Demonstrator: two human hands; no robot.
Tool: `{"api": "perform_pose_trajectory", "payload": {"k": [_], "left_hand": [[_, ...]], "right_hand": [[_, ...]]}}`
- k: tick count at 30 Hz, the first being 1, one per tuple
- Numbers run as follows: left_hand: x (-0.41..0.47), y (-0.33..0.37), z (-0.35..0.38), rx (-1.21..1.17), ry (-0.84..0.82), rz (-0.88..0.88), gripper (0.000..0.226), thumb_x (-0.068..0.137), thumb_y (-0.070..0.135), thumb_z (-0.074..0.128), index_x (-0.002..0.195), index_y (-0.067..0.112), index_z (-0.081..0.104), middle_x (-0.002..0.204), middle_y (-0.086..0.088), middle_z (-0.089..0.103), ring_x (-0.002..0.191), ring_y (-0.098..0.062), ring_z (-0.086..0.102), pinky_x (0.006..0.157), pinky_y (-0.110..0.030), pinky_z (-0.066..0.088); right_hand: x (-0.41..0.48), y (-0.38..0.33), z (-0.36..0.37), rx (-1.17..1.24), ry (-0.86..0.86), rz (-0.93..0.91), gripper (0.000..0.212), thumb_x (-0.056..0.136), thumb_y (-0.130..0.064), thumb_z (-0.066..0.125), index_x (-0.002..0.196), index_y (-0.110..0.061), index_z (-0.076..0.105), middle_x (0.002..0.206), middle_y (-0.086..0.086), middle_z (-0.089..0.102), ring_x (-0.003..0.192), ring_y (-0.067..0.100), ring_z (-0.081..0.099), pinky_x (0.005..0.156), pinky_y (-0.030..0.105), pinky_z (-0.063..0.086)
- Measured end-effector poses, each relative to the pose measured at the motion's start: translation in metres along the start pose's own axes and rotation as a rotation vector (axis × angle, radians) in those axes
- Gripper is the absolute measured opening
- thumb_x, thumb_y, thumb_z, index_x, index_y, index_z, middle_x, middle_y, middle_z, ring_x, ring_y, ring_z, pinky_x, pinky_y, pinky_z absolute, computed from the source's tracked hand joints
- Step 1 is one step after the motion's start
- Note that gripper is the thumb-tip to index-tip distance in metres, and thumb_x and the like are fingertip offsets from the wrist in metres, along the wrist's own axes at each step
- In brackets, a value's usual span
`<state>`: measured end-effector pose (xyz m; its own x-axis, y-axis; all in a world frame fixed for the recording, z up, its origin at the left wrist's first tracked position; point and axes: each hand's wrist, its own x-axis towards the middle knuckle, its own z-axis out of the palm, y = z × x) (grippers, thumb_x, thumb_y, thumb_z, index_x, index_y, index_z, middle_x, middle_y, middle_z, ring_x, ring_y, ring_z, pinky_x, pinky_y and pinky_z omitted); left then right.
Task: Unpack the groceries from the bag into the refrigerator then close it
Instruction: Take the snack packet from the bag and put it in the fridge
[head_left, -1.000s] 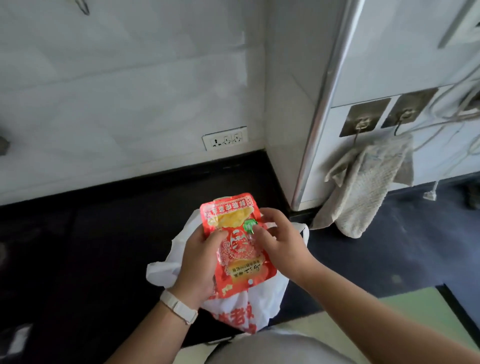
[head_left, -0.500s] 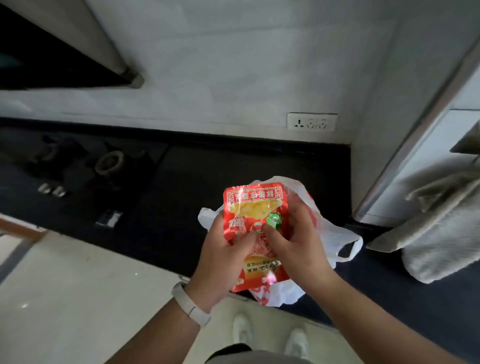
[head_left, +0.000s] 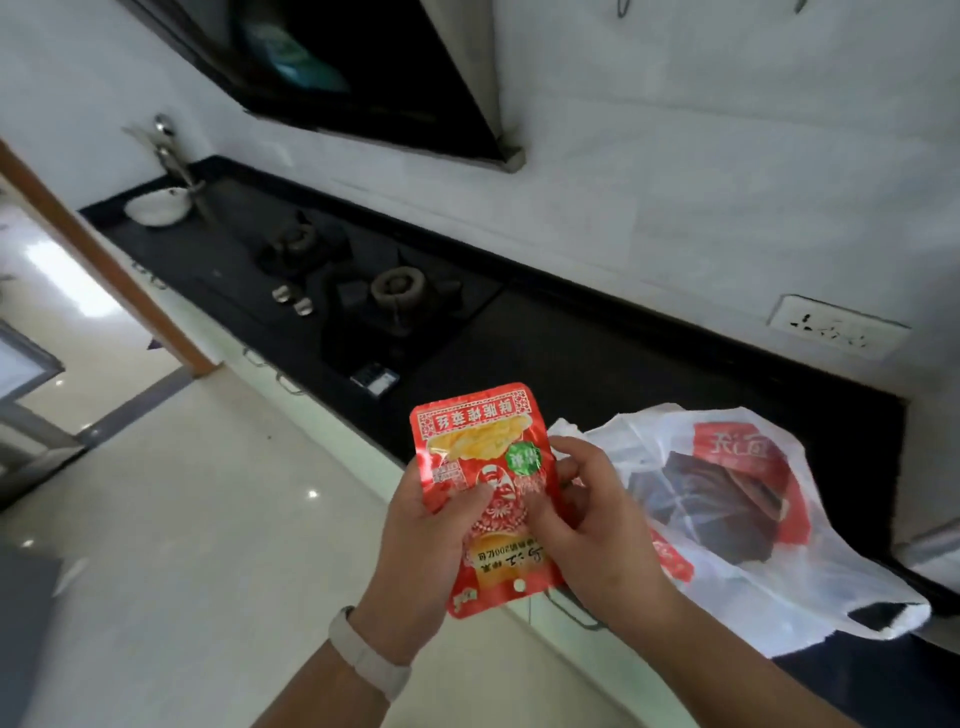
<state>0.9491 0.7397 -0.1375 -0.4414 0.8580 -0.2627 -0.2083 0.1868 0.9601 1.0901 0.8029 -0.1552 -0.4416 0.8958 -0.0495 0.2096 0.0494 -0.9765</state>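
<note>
Red packet (head_left: 480, 441) between left hand (head_left: 421, 551) and right hand (head_left: 602, 535), fingers (head_left: 582, 457) round its edges

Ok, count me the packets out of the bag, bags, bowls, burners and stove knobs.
Packet: 1
Bag: 1
Bowl: 1
Burners: 2
Knobs: 2
Total: 7

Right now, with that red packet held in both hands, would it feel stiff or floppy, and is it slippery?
Probably floppy: the red packet looks creased and slightly bowed between the left hand and right hand. Likely slippery, since its glossy film catches glints of light. Seemingly light: a loose thumb pinch holds it up.
</note>
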Motion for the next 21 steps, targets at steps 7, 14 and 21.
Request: {"api": "perform_pose_trajectory", "payload": {"k": [7,14,21], "left_hand": [[-0.012,0.009,-0.145,-0.101,0.113,0.011,0.03,0.092,0.01,0.065,0.119,0.023,0.061,0.104,-0.003,0.077,0.09,-0.028,0.075,0.073,-0.043,0.061],[-0.037,0.009,-0.292,-0.204,0.238,0.051,0.031,0.093,0.01,0.064,0.122,0.02,0.059,0.108,-0.005,0.076,0.094,-0.031,0.074,0.081,-0.05,0.06],[-0.079,0.01,-0.4,-0.358,0.429,0.12,0.034,0.091,0.004,0.064,0.123,0.016,0.059,0.111,-0.01,0.075,0.096,-0.037,0.073,0.083,-0.055,0.058]], "right_hand": [[0.004,-0.039,0.142,-0.052,-0.108,0.058,0.038,0.09,-0.024,0.066,0.11,-0.048,0.044,0.102,-0.014,0.061,0.087,-0.01,0.063,0.059,0.016,0.055],[-0.003,-0.073,0.29,-0.141,-0.21,-0.003,0.04,0.091,-0.028,0.066,0.12,-0.042,0.042,0.1,-0.015,0.06,0.082,-0.003,0.066,0.055,0.017,0.055],[-0.011,-0.101,0.406,-0.148,-0.451,-0.109,0.037,0.089,-0.031,0.069,0.118,-0.037,0.047,0.097,-0.011,0.063,0.082,0.0,0.068,0.059,0.023,0.059]]}}
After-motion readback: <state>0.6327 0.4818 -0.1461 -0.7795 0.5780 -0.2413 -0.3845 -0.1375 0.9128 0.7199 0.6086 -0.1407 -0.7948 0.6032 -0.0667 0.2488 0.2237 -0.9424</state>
